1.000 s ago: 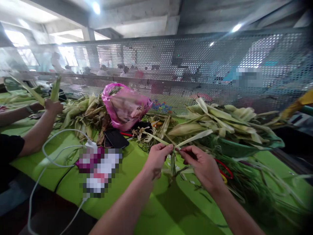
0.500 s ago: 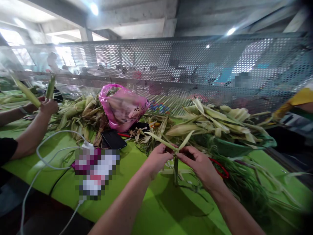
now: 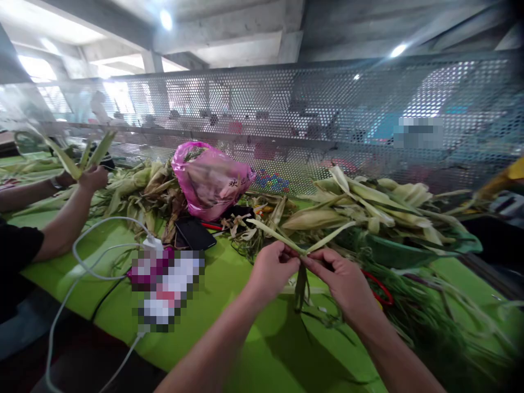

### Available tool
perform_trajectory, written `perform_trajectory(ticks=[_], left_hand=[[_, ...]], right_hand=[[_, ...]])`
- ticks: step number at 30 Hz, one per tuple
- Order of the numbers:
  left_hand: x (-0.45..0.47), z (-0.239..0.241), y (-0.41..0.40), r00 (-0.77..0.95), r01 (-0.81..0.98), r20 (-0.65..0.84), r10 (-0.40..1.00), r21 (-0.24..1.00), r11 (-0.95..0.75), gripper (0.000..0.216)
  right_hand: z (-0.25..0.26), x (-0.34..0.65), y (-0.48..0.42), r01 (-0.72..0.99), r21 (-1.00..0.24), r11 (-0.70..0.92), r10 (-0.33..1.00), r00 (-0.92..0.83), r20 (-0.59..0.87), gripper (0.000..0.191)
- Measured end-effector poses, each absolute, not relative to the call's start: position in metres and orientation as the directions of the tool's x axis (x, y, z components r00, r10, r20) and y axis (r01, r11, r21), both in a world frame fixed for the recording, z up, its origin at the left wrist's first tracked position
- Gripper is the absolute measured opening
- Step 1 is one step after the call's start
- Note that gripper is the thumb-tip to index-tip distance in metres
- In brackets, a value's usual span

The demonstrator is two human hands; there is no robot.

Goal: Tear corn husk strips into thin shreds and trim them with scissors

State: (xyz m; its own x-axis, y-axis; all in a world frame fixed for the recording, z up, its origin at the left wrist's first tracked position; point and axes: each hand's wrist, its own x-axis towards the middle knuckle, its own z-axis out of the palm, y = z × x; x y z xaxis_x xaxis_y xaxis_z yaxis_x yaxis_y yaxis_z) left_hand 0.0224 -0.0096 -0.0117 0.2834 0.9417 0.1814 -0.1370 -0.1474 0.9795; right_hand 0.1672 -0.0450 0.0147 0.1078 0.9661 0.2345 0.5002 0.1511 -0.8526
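Note:
Between my two hands is a small bundle of corn husk strips (image 3: 301, 289), joined at one point, with two pale strips spreading up and out and darker ends hanging down. My left hand (image 3: 273, 271) pinches the pale left strip (image 3: 272, 233) close to the joint. On the other side, my right hand (image 3: 335, 275) is closed on the base of the right strip (image 3: 333, 237). The fingertips of both hands nearly meet. Below them, loose thin strands lie on the green table (image 3: 229, 305). Exactly how the strips cross is hidden by my fingers.
A green basket (image 3: 413, 254) heaped with corn husks (image 3: 368, 204) stands at right, beside green strands (image 3: 426, 311) and a red handle (image 3: 382, 289). Left are a pink plastic bag (image 3: 213, 183), a phone (image 3: 195, 233), a white cable (image 3: 61, 305) and a co-worker's hands (image 3: 93, 177) holding husks.
The right strip has swung outward and lower, so the two pale strips spread wider. Both my hands stay closed on the bundle. The view has shifted slightly; the co-worker's husks have spread apart.

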Motion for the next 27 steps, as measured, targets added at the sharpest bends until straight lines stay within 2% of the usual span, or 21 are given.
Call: perform_trajectory(ticks=[10,15,21,27], left_hand=[[0.027,-0.009,-0.013,0.245,-0.295,0.208,0.947,0.947,-0.131,0.007],[0.027,-0.011,-0.012,0.239,-0.347,0.226,0.944,0.928,-0.135,0.011],[0.023,-0.011,-0.010,0.260,-0.309,0.207,0.943,0.943,-0.122,0.016],[0.017,-0.010,-0.007,0.329,-0.319,0.158,0.931,0.946,-0.048,0.027]], right_hand=[[0.011,0.173,-0.042,0.464,-0.860,0.214,0.960,0.062,0.272,0.030],[0.011,0.174,-0.042,0.452,-0.845,0.285,0.941,0.038,0.337,0.026],[0.009,0.177,-0.040,0.489,-0.804,0.337,0.913,0.037,0.405,0.024],[0.010,0.175,-0.041,0.476,-0.824,0.307,0.926,0.051,0.375,0.024]])
